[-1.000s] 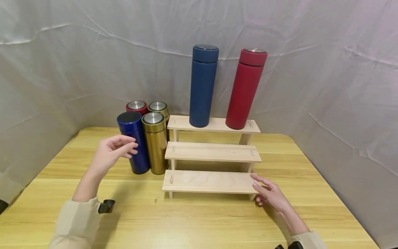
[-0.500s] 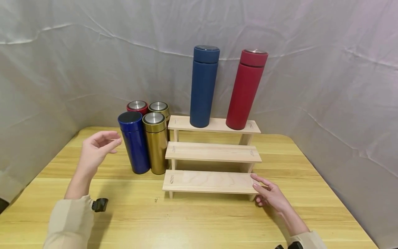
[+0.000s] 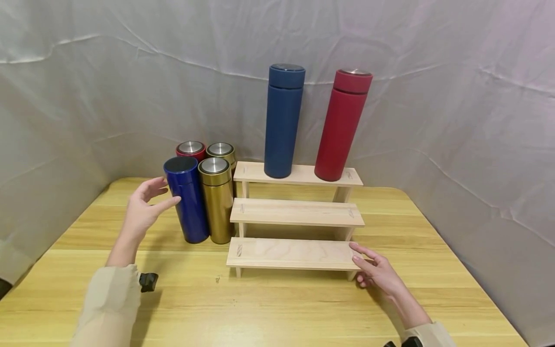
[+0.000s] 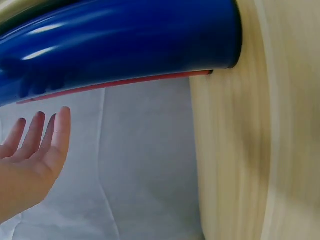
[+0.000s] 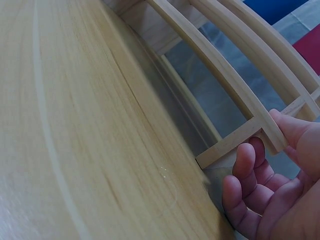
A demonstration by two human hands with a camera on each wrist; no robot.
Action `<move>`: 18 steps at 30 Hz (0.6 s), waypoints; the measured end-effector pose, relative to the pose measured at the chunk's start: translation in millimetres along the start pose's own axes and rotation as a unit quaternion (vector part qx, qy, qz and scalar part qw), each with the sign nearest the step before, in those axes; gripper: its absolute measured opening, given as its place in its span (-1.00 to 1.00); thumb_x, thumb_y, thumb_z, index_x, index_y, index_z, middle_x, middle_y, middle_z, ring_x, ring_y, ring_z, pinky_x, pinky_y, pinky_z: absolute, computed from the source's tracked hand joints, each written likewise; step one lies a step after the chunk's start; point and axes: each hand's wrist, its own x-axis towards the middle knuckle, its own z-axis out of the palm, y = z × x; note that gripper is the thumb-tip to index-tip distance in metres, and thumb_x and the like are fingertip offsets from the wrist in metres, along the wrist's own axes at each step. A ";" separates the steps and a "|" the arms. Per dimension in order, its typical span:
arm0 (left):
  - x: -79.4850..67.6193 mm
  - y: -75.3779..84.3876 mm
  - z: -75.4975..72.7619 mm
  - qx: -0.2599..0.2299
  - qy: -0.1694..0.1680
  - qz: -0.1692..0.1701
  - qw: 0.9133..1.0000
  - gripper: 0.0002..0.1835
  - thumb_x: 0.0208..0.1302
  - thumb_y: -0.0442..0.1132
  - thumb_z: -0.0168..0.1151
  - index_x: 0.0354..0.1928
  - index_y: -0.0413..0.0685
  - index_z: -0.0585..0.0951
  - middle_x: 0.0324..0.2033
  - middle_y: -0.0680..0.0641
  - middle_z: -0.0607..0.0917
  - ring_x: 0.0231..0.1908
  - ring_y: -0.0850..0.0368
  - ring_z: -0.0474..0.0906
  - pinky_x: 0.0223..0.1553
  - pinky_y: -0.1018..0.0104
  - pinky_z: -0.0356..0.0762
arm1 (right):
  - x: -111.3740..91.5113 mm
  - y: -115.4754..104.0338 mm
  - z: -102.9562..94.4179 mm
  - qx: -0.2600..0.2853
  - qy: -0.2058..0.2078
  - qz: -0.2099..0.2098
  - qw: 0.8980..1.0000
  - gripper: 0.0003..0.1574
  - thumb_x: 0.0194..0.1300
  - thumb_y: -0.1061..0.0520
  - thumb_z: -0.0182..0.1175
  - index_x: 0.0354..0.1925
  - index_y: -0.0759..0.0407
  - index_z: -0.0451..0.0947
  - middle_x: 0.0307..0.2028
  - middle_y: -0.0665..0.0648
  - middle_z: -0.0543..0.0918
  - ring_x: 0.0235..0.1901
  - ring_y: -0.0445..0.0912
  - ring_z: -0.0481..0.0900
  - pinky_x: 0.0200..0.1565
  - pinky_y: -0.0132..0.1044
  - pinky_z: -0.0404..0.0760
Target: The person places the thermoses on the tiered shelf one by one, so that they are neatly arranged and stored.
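"Any glare?"
"White streaks on the blue flask (image 4: 125, 45) above the left hand (image 4: 35, 165)."
"Shadows?"
"Soft, on the table (image 3: 277, 313) below that hand."
"Distortion?"
"The wooden stand (image 5: 220, 70) looks bowed beyond the right hand (image 5: 277, 192), dimly lit."

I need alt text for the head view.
Left hand beside a glossy blue flask, clustered with two gold flasks and a red one; right hand grips the lowest shelf of a three-tier wooden stand topped by a matte blue flask and matte red flask.
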 end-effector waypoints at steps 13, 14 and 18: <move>9.8 -13.3 15.0 0.012 -0.088 -0.034 0.995 -0.26 0.02 -0.21 0.34 0.22 -0.20 0.21 0.00 -0.14 0.39 -0.03 0.11 0.31 -0.07 0.19 0.30 | 0.1 0.3 0.8 -0.001 0.010 0.007 1.000 -0.62 0.26 0.07 0.09 0.03 -0.29 0.45 -0.58 0.09 0.49 -0.66 -0.20 0.47 -0.57 -0.38 0.52; 10.0 -13.7 15.8 0.015 -0.090 -0.035 0.995 -0.26 0.01 -0.20 0.34 0.22 -0.19 0.21 0.00 -0.14 0.40 -0.05 0.13 0.32 -0.09 0.19 0.30 | -0.2 -0.1 1.1 0.000 0.009 0.006 1.000 -0.62 0.26 0.07 0.08 0.02 -0.30 0.45 -0.58 0.09 0.49 -0.66 -0.20 0.46 -0.57 -0.38 0.52; 10.4 -15.2 18.0 0.021 -0.093 -0.036 0.995 -0.25 0.01 -0.20 0.34 0.22 -0.19 0.20 -0.01 -0.17 0.41 -0.08 0.13 0.33 -0.09 0.20 0.30 | -1.0 -1.1 1.8 0.004 0.003 0.004 1.000 -0.63 0.27 0.10 0.07 0.01 -0.28 0.45 -0.59 0.09 0.49 -0.66 -0.20 0.46 -0.58 -0.38 0.51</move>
